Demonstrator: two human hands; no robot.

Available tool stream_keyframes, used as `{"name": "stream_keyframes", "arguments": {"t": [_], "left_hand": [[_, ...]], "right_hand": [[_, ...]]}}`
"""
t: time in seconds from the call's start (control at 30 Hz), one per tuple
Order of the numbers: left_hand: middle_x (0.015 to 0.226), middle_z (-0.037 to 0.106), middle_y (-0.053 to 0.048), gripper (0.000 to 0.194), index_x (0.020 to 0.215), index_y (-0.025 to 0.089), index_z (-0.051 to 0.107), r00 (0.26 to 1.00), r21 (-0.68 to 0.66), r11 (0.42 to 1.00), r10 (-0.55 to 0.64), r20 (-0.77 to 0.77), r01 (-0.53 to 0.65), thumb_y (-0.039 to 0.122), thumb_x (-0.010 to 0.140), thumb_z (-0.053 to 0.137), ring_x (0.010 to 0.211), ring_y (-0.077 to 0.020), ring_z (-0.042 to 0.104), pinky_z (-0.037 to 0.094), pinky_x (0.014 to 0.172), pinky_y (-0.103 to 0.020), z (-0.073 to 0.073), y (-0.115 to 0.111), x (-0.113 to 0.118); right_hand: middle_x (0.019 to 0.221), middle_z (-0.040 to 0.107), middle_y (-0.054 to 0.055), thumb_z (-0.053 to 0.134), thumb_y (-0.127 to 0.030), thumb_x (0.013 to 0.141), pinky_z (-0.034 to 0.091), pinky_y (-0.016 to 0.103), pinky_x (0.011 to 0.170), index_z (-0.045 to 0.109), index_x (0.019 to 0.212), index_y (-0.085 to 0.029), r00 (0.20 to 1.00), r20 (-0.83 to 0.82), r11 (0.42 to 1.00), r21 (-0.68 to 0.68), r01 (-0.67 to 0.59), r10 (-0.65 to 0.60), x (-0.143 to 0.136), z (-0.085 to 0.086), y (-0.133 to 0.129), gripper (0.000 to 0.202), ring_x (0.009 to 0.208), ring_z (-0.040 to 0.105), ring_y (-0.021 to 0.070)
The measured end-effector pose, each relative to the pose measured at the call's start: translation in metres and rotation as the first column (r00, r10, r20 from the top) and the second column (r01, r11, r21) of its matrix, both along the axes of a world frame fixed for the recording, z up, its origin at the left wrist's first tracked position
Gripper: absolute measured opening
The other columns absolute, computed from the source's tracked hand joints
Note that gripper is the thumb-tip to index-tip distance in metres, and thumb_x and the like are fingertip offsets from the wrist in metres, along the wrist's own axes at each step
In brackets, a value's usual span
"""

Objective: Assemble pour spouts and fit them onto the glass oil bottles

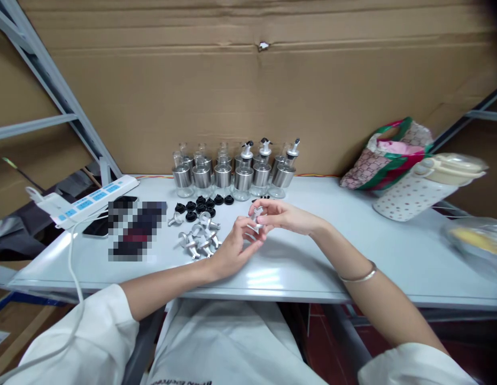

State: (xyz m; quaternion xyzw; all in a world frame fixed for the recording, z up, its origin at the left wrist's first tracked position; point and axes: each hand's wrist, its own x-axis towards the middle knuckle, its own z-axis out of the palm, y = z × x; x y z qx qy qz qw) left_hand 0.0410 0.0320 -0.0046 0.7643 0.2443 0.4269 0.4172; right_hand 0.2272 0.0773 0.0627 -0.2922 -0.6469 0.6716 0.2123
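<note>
Over the middle of the table, my left hand [235, 247] and my right hand [286, 216] meet with fingers closed around one small silver pourer spout [257, 215]. Fingers cover part of it. To the left of my left hand lies a loose pile of silver pourer spouts [206, 235]. Behind that pile sit several black stoppers [200, 206]. Glass bottles with steel sleeves [223, 175] stand upright in rows beyond my hands. Three of the bottles on the right side carry a silver pourer with a black tip [265, 147].
At the left are a white power strip [98, 200], a phone [96, 227] and a pixelated dark patch. On the right stand a patterned bag [387, 160], a dotted white jug [412, 192] and a blurred bowl [479, 243]. Cardboard [248, 91] rises behind the table [312, 272].
</note>
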Motion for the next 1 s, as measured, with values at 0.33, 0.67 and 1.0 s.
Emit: {"name": "stream_keyframes", "arguments": {"t": [0.33,0.67,1.0], "left_hand": [[0.092,0.055,0.000,0.034,0.114,0.023,0.035,0.997,-0.128,0.991,-0.058,-0.051,0.051,0.031,0.089,0.056,0.074,-0.0100,0.054,0.046,0.072,-0.027,-0.001,0.004,-0.003],[0.092,0.056,-0.001,0.032,0.100,0.022,0.037,0.984,-0.095,0.994,-0.072,-0.165,0.057,0.038,0.085,0.061,0.079,-0.0122,0.056,0.046,0.078,-0.031,0.003,0.002,-0.005],[0.114,0.059,-0.011,0.031,0.107,0.022,0.035,0.975,-0.099,0.994,-0.055,-0.216,0.035,0.033,0.086,0.056,0.081,-0.0127,0.059,0.049,0.074,-0.031,0.004,0.000,-0.006]], "right_hand": [[0.077,0.068,0.001,0.058,-0.050,0.085,0.047,0.034,0.080,0.048,0.087,-0.018,0.984,0.152,0.986,0.124,-0.111,0.091,0.008,-0.006,-0.003,0.033,0.076,0.066,0.0153],[0.070,0.067,0.003,0.061,-0.050,0.080,0.046,0.031,0.072,0.059,0.084,-0.016,0.940,0.277,0.924,0.374,0.084,-0.197,0.034,0.005,0.009,0.035,0.068,0.062,0.0149],[0.070,0.069,0.003,0.057,-0.021,0.069,0.044,0.027,0.064,0.069,0.075,-0.015,0.560,0.583,0.722,0.691,0.041,-0.589,0.077,-0.017,0.042,0.015,0.064,0.059,0.0167]]}}
